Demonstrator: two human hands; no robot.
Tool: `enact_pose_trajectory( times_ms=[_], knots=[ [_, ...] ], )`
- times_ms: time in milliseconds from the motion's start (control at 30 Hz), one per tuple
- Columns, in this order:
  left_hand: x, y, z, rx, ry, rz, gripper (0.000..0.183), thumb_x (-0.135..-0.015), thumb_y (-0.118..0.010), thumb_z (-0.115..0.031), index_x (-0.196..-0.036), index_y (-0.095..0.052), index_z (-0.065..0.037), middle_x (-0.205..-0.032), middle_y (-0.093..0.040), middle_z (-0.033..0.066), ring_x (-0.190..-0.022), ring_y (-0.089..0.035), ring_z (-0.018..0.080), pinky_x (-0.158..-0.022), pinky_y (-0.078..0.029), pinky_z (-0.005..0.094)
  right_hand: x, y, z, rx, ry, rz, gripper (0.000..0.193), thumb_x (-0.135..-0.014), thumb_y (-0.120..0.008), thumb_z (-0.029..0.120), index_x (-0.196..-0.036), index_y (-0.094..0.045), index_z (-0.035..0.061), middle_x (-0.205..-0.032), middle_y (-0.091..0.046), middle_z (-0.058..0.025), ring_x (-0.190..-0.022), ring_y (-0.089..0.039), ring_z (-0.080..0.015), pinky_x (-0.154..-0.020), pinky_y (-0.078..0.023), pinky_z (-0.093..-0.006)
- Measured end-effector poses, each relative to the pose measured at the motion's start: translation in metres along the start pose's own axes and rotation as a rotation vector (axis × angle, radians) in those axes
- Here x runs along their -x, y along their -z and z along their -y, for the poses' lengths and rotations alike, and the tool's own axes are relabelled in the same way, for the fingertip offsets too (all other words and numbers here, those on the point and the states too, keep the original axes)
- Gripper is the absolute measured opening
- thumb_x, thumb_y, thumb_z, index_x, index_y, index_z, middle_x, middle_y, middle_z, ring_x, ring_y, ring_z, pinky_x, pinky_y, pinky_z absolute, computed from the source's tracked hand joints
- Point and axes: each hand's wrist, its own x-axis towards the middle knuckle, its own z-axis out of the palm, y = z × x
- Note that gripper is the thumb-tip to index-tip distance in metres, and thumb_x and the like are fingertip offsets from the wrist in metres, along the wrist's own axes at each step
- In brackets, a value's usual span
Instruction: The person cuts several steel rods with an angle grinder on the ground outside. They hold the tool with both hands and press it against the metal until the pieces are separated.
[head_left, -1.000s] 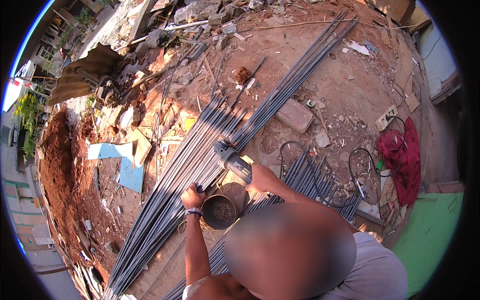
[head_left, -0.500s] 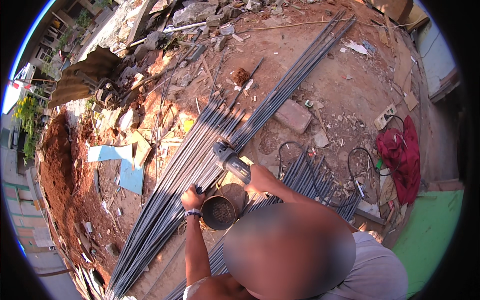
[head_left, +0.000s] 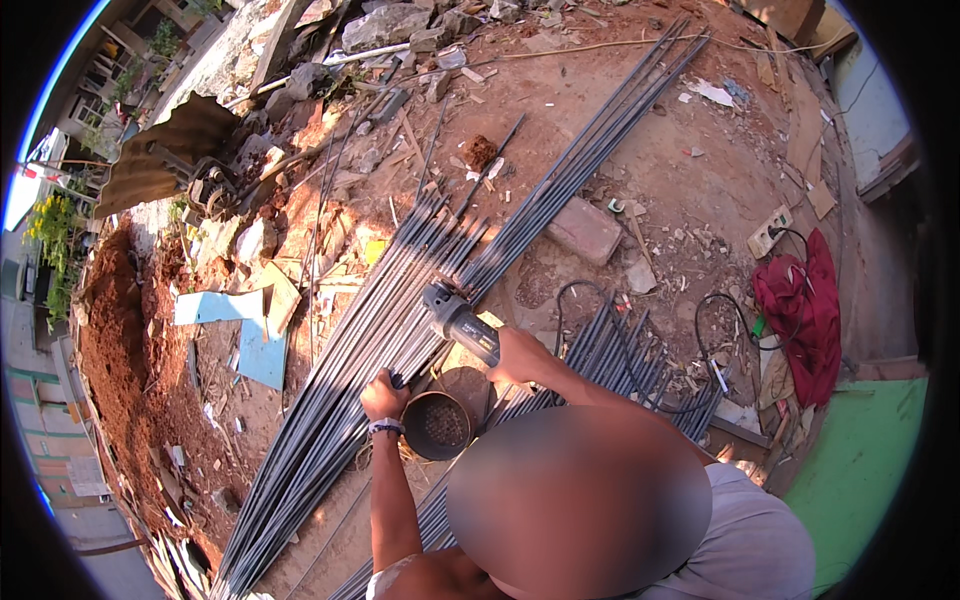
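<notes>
My right hand (head_left: 524, 358) is wrapped round the body of a dark angle grinder (head_left: 470, 330). The grinder's head rests at or just over a bundle of long steel bars (head_left: 340, 375); its disc is hard to make out. My left hand (head_left: 383, 397), with a band at the wrist, is closed on one of the bars near the bundle's right side; the fingertips are partly hidden. Close beside that hand stands a round metal pot (head_left: 438, 425) with small brownish bits in it. A second stack of shorter bars (head_left: 610, 355) lies to the right, past my right hand.
A black cord (head_left: 702, 325) loops over the ground toward a socket strip (head_left: 769, 232) and a dark red cloth (head_left: 800, 320). A reddish block (head_left: 585, 230) lies behind the grinder. Broken concrete (head_left: 388, 27), blue board pieces (head_left: 262, 350) and a rusty corrugated sheet (head_left: 165, 150) are scattered at left.
</notes>
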Motion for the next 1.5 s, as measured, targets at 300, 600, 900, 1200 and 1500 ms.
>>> enact_pose_trajectory(
  times_ms=[300,600,900,1200,1500],
  knots=[
    [-0.0017,-0.0090,0.0052,-0.027,-0.012,-0.009,0.026,-0.065,-0.070,-0.026,-0.081,-0.063,-0.007,-0.076,-0.069,0.0191,-0.071,-0.068,0.0376,-0.066,-0.055,0.0461,-0.0018,-0.0004,-0.0023,-0.003,0.020,-0.052,0.043,-0.060,-0.079,0.022,-0.087,-0.063,-0.0065,-0.076,-0.067,-0.0232,-0.074,-0.069,-0.0359,-0.065,-0.051,-0.0445],
    [-0.0017,-0.0075,0.0044,-0.036,-0.012,0.004,0.028,-0.064,-0.070,-0.027,-0.083,-0.064,-0.007,-0.075,-0.069,0.0190,-0.071,-0.068,0.0376,-0.067,-0.055,0.0468,-0.0038,-0.0003,-0.0032,-0.012,0.004,-0.019,0.049,-0.058,-0.079,0.021,-0.093,-0.062,-0.0082,-0.084,-0.067,-0.0265,-0.082,-0.069,-0.0386,-0.070,-0.053,-0.0444],
    [-0.0009,-0.0048,0.0010,-0.024,-0.030,-0.006,0.028,-0.064,-0.070,-0.025,-0.085,-0.065,-0.006,-0.075,-0.069,0.0192,-0.071,-0.068,0.0373,-0.067,-0.055,0.0464,-0.0043,-0.0013,-0.0070,0.011,0.033,-0.035,0.047,-0.059,-0.080,0.022,-0.093,-0.062,-0.0073,-0.082,-0.067,-0.0246,-0.077,-0.068,-0.0380,-0.067,-0.052,-0.0452],
    [0.0002,-0.0074,0.0018,-0.047,-0.022,-0.022,0.024,-0.063,-0.069,-0.022,-0.079,-0.062,-0.005,-0.072,-0.068,0.0194,-0.069,-0.068,0.0381,-0.065,-0.055,0.0464,-0.0025,0.0031,-0.0035,0.018,0.010,-0.019,0.045,-0.058,-0.079,0.019,-0.090,-0.060,-0.0079,-0.087,-0.066,-0.0264,-0.084,-0.068,-0.0392,-0.072,-0.053,-0.0453],
    [-0.0008,-0.0101,0.0032,-0.062,-0.009,-0.021,0.023,-0.063,-0.069,-0.023,-0.076,-0.060,-0.006,-0.071,-0.067,0.0200,-0.068,-0.067,0.0387,-0.065,-0.055,0.0474,-0.0042,0.0021,-0.0057,0.032,0.010,-0.013,0.049,-0.059,-0.081,0.023,-0.092,-0.062,-0.0065,-0.086,-0.067,-0.0242,-0.081,-0.068,-0.0367,-0.070,-0.052,-0.0441]
  ],
)
